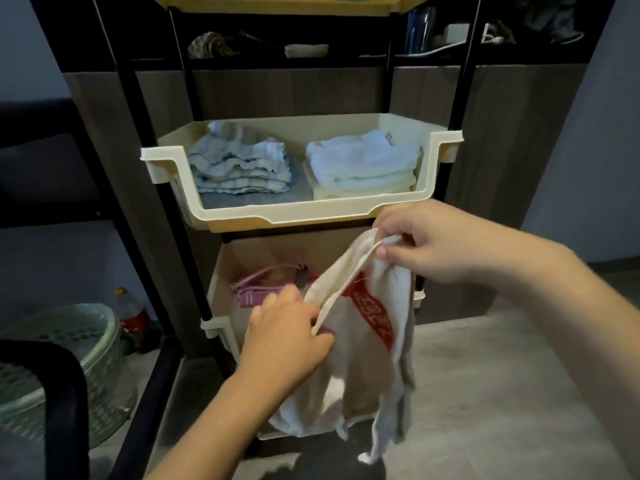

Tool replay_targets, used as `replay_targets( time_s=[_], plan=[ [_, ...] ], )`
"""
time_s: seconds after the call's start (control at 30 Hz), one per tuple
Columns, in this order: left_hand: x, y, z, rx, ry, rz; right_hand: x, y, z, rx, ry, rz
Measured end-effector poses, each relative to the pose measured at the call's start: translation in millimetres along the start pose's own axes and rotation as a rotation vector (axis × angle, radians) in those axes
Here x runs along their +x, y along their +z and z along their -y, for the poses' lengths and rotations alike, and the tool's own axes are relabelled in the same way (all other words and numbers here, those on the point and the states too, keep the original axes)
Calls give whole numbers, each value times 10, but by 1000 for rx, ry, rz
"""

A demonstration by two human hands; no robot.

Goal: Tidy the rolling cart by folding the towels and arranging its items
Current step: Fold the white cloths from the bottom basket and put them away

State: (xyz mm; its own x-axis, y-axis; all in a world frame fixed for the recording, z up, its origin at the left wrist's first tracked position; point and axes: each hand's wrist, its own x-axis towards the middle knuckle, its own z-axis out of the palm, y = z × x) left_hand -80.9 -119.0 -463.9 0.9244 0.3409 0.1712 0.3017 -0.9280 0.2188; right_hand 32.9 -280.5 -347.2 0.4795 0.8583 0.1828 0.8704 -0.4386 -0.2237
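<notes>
Setting: a home, probably a bedroom or utility corner; the light is dim, so the exact room is unclear. Evidence: a cream plastic rolling cart (301,216) on black posts holds household linen, with a striped folded towel stack (239,168) at left and a white folded towel stack (363,164) at right in its middle tray. A green laundry basket (69,362) stands on the grey floor (485,393) at near left, a red-labelled bottle (133,313) behind it. Wood-grain cabinet fronts (502,140) line the far wall, personal clutter on the shelf above.
</notes>
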Motion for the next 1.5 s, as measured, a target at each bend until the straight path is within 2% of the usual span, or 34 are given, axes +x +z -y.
replay_targets(
  time_s=[0.1, 0.2, 0.23, 0.37, 0.43, 0.5, 0.63, 0.73, 0.8, 0.87, 0.93, 1.0, 1.07, 1.13, 1.27, 1.37, 1.5],
  plan=[
    [-53, -13, 39, 235, -41, 195, -24, -227, -129, -212, 48, -4],
    [-161, -279, 56, 245, 40, 184, -92, -396, -388, -225, 196, -127],
    [-211, -407, 65, 187, 147, 167, -123, -430, -486, -217, 234, -169],
    [-490, -933, -124, -125, 754, -61, -175, -436, -689, -132, 298, -257],
    [-573, -1117, -271, -232, 870, -44, -178, -392, -685, -43, 333, -270],
    [-553, -1228, -299, -222, 813, -126, -192, -337, -695, 28, 375, -317],
    [-408, -1161, 52, -39, 497, -418, -205, -277, -777, 71, 472, -421],
    [-442, -1058, 246, -102, 376, -537, -227, -218, -809, 190, 546, -456],
    [-560, -1125, 259, -420, 383, -434, -268, -114, -827, 414, 575, -450],
    [-632, -1225, 168, -738, 558, -163, -275, 29, -798, 604, 590, -389],
    [-619, -1271, 6, -933, 757, 35, -230, 200, -744, 693, 584, -302],
    [-561, -1252, -131, -1090, 791, 62, -182, 344, -668, 736, 590, -257],
    [-496, -1230, -148, -1144, 732, 67, -169, 421, -624, 715, 620, -259],
    [-440, -1214, -23, -1017, 646, 68, -189, 442, -572, 674, 621, -249],
    [-302, -1180, 310, -465, 445, 107, -234, 413, -383, 857, 412, -101],
    [-289, -1134, 377, -314, 391, 140, -262, 405, -198, 720, 276, -103],
    [-297, -980, 240, -228, 456, 73, -240, 483, 23, 536, 220, -148]
  ],
)
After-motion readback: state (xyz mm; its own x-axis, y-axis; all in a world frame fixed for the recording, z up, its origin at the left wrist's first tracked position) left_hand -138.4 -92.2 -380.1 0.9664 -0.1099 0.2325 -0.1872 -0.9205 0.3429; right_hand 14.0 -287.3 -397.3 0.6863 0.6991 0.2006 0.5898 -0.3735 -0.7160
